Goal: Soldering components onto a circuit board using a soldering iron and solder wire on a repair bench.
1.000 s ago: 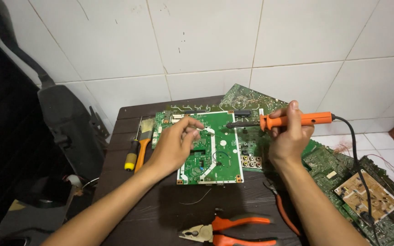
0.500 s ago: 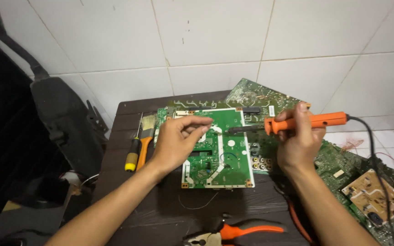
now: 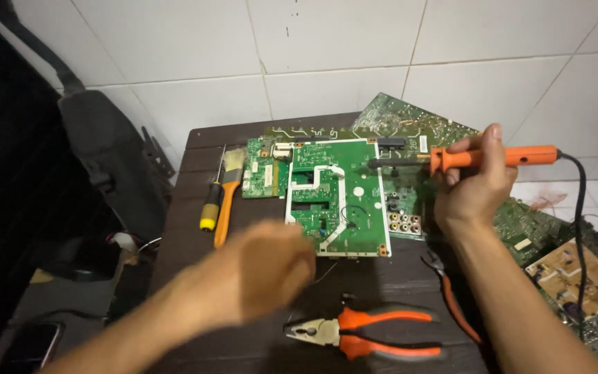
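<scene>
1. the right hand (image 3: pixel 475 183), right of centre in the frame, has its fingers clamped around the orange handle of a soldering iron (image 3: pixel 482 158), held level with its dark tip pointing left.
2. the iron's tip sits over the upper right edge of the large green circuit board (image 3: pixel 337 197), which lies flat in the middle of the frame on the dark wooden table (image 3: pixel 195 149); whether tip and board touch cannot be told.
3. a black cord (image 3: pixel 579 228) runs from the right end of the handle and drops down the right side of the frame.
4. the left hand (image 3: pixel 264 273) is at lower centre left, blurred, above the table just below the board's lower left corner; it looks loosely curled with nothing visible in it, but the blur hides whether the fingers are together or apart.
5. orange-handled pliers (image 3: pixel 365 332) lie at the lower centre, just right of the left hand, jaws pointing left.
6. a yellow-and-black screwdriver (image 3: pixel 211 204) and an orange-handled brush (image 3: pixel 226 201) lie side by side at the left of the table.
7. a smaller green board (image 3: pixel 261 173) touches the big board's upper left side.
8. more circuit boards (image 3: pixel 562 270) are piled at the right and upper right, off the table's edge.
9. white wall tiles (image 3: pixel 327 48) fill the top of the frame.
</scene>
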